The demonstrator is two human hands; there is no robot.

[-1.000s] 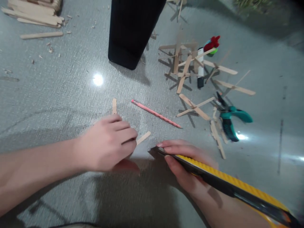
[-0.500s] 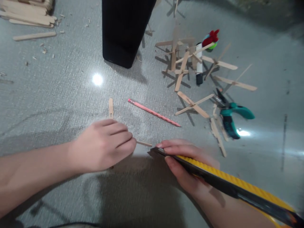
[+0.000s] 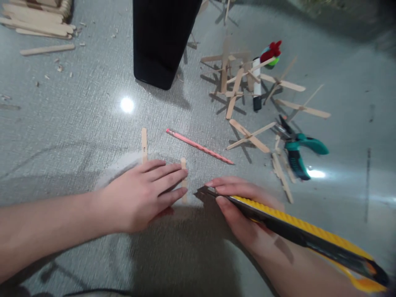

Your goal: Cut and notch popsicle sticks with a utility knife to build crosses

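My left hand (image 3: 145, 196) lies palm down on the table with its fingers stretched out. Its fingertips rest on a wooden craft stick (image 3: 183, 164) lying flat; the thumb is mostly hidden. Another craft stick (image 3: 144, 140), with a small slot cut in it, sticks out from beneath the same hand. My right hand (image 3: 244, 210) is closed around a yellow and black utility knife (image 3: 297, 227). The knife's dark blade points left, a short way from the stick under my left fingertips. A pink pencil (image 3: 199, 146) lies just beyond both hands.
Several crossed craft-stick pieces (image 3: 249, 136) sit at the right, around a white marker (image 3: 256, 84) and a red bundle (image 3: 274, 50). Teal-handled pliers (image 3: 305, 142) lie beside cut sticks (image 3: 282, 177). A black phone-like slab (image 3: 163, 41) stands at the back; stacked sticks (image 3: 37, 22) lie far left.
My left hand has gone from a pinch on a stick to stretched fingers, and that stick now lies upright in view under the fingertips. The right hand and knife have barely moved.
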